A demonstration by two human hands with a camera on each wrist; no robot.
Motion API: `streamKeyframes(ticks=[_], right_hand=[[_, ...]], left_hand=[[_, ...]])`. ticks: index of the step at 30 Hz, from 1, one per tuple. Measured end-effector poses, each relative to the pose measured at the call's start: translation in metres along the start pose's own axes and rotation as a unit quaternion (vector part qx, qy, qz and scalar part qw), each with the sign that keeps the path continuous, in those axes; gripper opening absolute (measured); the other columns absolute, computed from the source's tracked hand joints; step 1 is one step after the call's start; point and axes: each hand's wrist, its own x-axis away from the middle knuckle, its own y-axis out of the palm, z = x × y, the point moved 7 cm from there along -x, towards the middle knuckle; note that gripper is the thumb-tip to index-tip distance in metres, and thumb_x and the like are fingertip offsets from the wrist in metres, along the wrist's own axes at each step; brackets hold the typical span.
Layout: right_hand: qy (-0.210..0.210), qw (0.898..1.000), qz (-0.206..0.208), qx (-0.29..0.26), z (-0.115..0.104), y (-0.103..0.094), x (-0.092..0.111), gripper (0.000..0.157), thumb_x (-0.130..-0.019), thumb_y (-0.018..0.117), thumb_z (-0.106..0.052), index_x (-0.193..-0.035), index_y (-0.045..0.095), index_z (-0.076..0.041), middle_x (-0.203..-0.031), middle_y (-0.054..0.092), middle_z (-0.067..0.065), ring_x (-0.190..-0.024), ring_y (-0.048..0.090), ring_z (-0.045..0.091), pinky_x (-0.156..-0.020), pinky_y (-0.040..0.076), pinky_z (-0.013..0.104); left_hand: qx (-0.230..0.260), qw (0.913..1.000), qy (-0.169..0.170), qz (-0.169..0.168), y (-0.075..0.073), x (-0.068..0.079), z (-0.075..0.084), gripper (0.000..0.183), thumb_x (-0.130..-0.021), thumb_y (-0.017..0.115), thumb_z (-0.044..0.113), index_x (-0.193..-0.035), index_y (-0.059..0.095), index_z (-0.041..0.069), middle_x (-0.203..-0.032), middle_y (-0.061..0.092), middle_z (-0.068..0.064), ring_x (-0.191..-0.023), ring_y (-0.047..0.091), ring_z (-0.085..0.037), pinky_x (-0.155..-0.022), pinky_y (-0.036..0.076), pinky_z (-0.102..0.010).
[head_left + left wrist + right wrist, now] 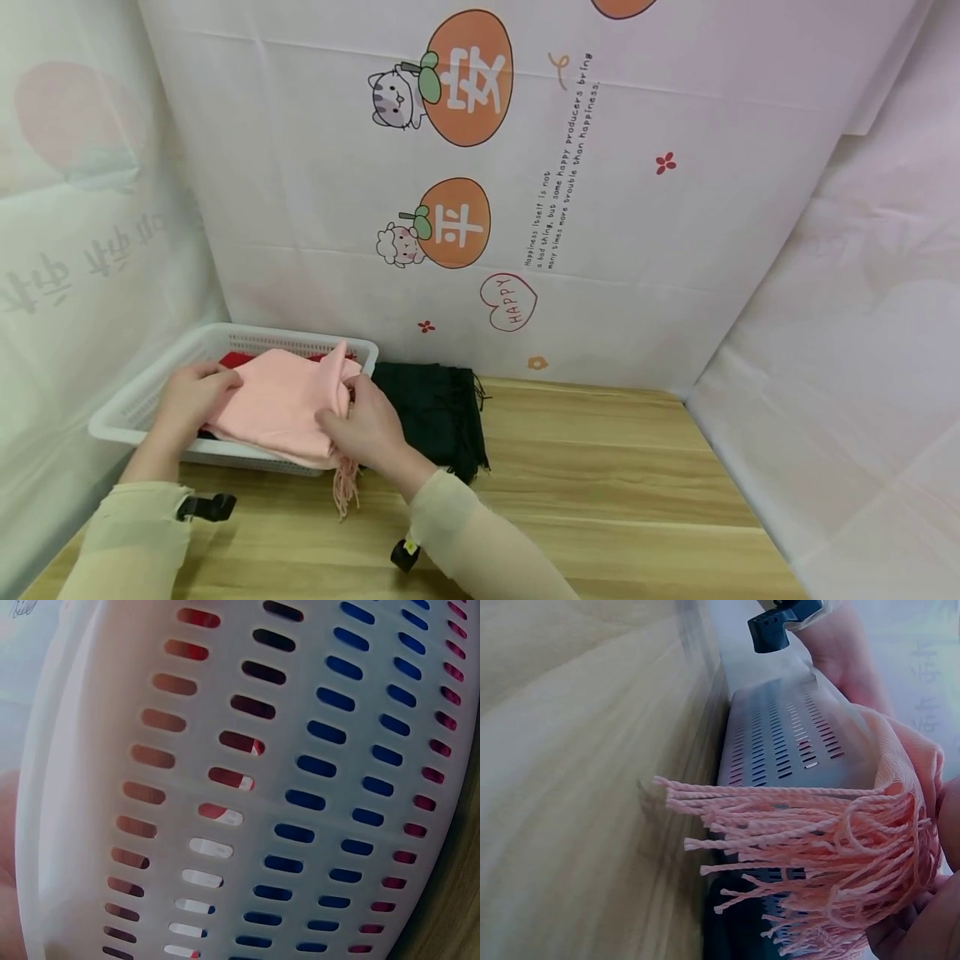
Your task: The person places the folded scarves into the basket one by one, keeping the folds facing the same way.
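A folded pink scarf [273,400] lies across the top of a white plastic basket [120,427] at the table's left. My left hand [193,398] grips its left edge over the basket. At the other end, my right hand [367,423] pinches the scarf's right edge between thumb and fingers. Pink twisted fringe [817,847] hangs down past the basket wall in the right wrist view. The left wrist view shows mostly the slotted basket side [292,780], with red, blue and white cloth behind the slots.
Red cloth [236,359] shows inside the basket under the scarf. A dark green fringed scarf [442,412] lies folded on the wooden table [600,475], right beside the basket. Printed white sheets [600,208] hang around the table's back and sides.
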Motion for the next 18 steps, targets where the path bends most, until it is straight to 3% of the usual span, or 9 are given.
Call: streamKeyframes(ticks=[9, 18], right_hand=[[-0.004, 0.999, 0.003, -0.052, 0.014, -0.005, 0.014, 0.038, -0.099, 0.079, -0.039, -0.128, 0.064, -0.020, -0.116, 0.063, -0.012, -0.095, 0.057, 0.005, -0.084, 0.054, 0.027], [-0.034, 0.994, 0.007, -0.102, 0.023, -0.007, 0.016, 0.033, -0.104, 0.078, -0.038, -0.127, 0.064, -0.019, -0.110, 0.061, -0.011, -0.093, 0.055, 0.005, -0.081, 0.052, 0.025]], left_hand=[[-0.014, 0.9999, -0.006, -0.001, 0.000, 0.002, 0.000, 0.049, -0.113, 0.054, 0.033, -0.130, 0.065, -0.011, -0.138, 0.059, -0.039, -0.116, 0.054, -0.050, -0.089, 0.044, -0.050], [-0.014, 0.9999, 0.005, 0.005, 0.001, 0.001, 0.002, 0.049, -0.113, 0.054, 0.032, -0.130, 0.065, -0.012, -0.138, 0.059, -0.039, -0.117, 0.054, -0.050, -0.095, 0.045, -0.059]])
